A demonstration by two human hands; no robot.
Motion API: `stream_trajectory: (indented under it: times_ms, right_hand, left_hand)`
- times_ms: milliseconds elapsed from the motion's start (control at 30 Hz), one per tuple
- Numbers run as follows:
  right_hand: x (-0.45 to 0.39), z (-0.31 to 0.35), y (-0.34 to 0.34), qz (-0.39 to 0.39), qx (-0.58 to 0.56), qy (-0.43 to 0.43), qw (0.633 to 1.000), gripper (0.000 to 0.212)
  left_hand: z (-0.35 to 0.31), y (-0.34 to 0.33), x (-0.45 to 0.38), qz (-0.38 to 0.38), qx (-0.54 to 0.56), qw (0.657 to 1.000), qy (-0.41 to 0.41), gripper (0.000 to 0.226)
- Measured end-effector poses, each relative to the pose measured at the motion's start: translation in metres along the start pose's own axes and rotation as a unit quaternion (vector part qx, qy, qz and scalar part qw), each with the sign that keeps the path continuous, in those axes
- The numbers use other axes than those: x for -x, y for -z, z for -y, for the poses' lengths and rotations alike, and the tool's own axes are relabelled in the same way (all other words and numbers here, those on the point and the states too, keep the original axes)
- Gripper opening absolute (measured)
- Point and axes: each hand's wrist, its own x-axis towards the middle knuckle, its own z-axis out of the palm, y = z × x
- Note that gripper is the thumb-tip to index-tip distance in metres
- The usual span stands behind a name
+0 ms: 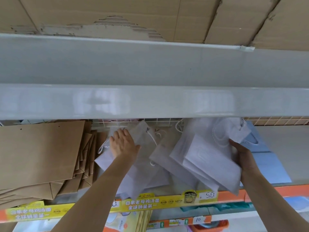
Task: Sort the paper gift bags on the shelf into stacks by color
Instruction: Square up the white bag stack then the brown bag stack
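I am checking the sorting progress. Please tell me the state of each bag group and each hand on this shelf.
brown bags: stacked flat at the left of the shelf
loose white bags: lying unsorted in the middle
white bag bundle: held tilted above the shelf
blue bags: lying flat at the right
left hand: fingers straight, resting on a loose white bag
right hand: gripping the white bag bundle

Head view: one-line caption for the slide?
Left hand rests on loose white bags; right hand holds a white stack, brown bags alongside.
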Motion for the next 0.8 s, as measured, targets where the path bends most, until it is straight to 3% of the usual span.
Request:
stream_trajectory:
  times_ms: [67, 200, 267, 333, 367, 433, 500, 533, 633, 700, 800]
  right_hand:
    - [0.002, 0.002, -0.001, 0.017, -0.007, 0.002, 1.000, 0.040]
    - [0.004, 0.005, -0.005, 0.014, 0.001, 0.000, 1.000, 0.040]
    - [0.004, 0.006, -0.004, 0.011, 0.003, -0.001, 1.000, 0.044]
    - [0.003, 0.007, -0.001, 0.008, 0.006, -0.007, 1.000, 0.045]
    - [0.003, 0.007, 0.001, 0.010, 0.003, -0.011, 1.000, 0.044]
    - [0.001, 0.007, 0.005, 0.017, -0.004, -0.014, 1.000, 0.042]
    - [-0.002, 0.002, 0.003, 0.024, -0.017, -0.023, 0.999, 0.044]
    - [-0.004, -0.004, 0.000, 0.030, -0.024, -0.037, 0.999, 0.045]
    - [-0.010, -0.025, -0.020, 0.028, 0.002, -0.090, 0.996, 0.046]
    - [-0.014, -0.036, -0.037, 0.002, 0.068, -0.108, 0.992, 0.032]
    - [-0.018, -0.046, -0.051, -0.027, 0.116, -0.111, 0.987, 0.016]
  left_hand:
    - [-0.014, 0.003, 0.001, -0.034, 0.003, 0.998, -0.043, 0.067]
    - [-0.059, 0.002, 0.019, 0.123, 0.095, 0.984, -0.082, 0.079]
    - [-0.074, -0.001, 0.031, 0.155, 0.109, 0.977, -0.102, 0.055]
    - [-0.076, 0.000, 0.035, 0.184, 0.213, 0.954, -0.098, 0.028]
    - [-0.074, 0.001, 0.035, 0.214, 0.314, 0.922, -0.078, 0.020]
    - [-0.060, 0.008, 0.033, 0.276, 0.541, 0.794, -0.022, 0.016]
    - [-0.038, 0.014, 0.035, 0.292, 0.679, 0.674, 0.013, 0.030]
    - [-0.028, 0.015, 0.038, 0.297, 0.712, 0.636, 0.025, 0.035]
    - [-0.013, 0.016, 0.048, 0.327, 0.755, 0.565, 0.067, 0.036]
    - [-0.009, 0.016, 0.052, 0.352, 0.776, 0.520, 0.060, 0.048]
    - [-0.002, 0.018, 0.059, 0.364, 0.787, 0.496, 0.039, 0.054]
